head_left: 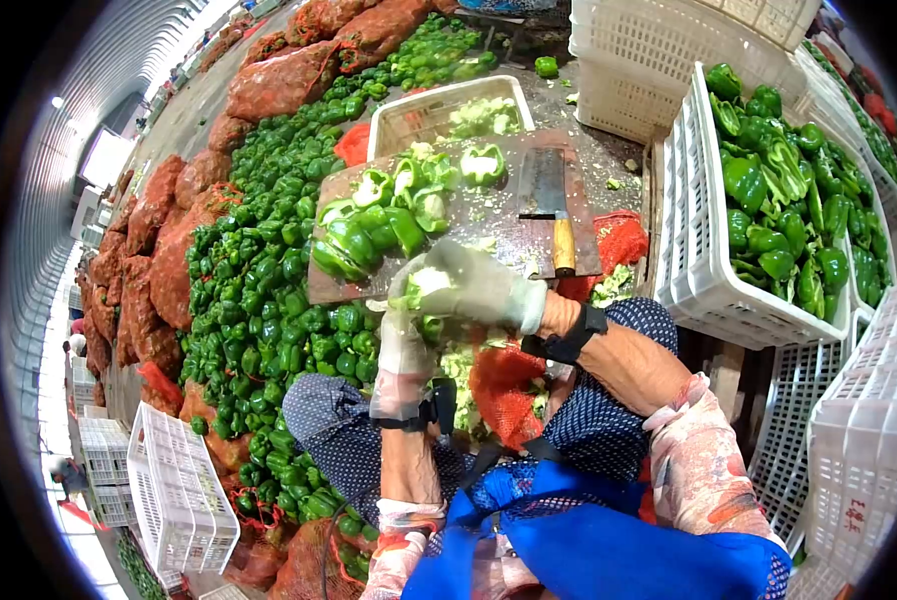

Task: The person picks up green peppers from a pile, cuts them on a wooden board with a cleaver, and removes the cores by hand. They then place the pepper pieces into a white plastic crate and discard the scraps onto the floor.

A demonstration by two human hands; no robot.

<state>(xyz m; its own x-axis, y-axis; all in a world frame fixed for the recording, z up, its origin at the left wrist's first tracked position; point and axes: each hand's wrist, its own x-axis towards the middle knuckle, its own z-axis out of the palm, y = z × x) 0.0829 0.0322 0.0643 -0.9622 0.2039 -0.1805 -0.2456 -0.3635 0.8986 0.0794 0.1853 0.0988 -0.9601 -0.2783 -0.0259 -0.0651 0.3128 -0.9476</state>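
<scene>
Both my hands wear pale, thin gloves and meet in front of the cutting board (489,225). My left hand (405,345) is closed around a cut green bell pepper, whose pale seedy inside (429,284) faces up. Over the same pepper, the fingers of my right hand (484,288) are bent against it, slightly blurred. Cut pepper halves (369,238) lie heaped on the board's left side, and one more half (483,165) rests near its far edge. On the right of the board lies a cleaver (543,185) with a wooden handle (564,245).
Behind the board, a white crate (449,105) holds pale pepper scraps. Whole green peppers (269,270) cover the floor at left, beside stuffed red mesh sacks (279,82). A white crate (684,215) of cut peppers stands at right. Red netting (509,390) and trimmings lie below my hands.
</scene>
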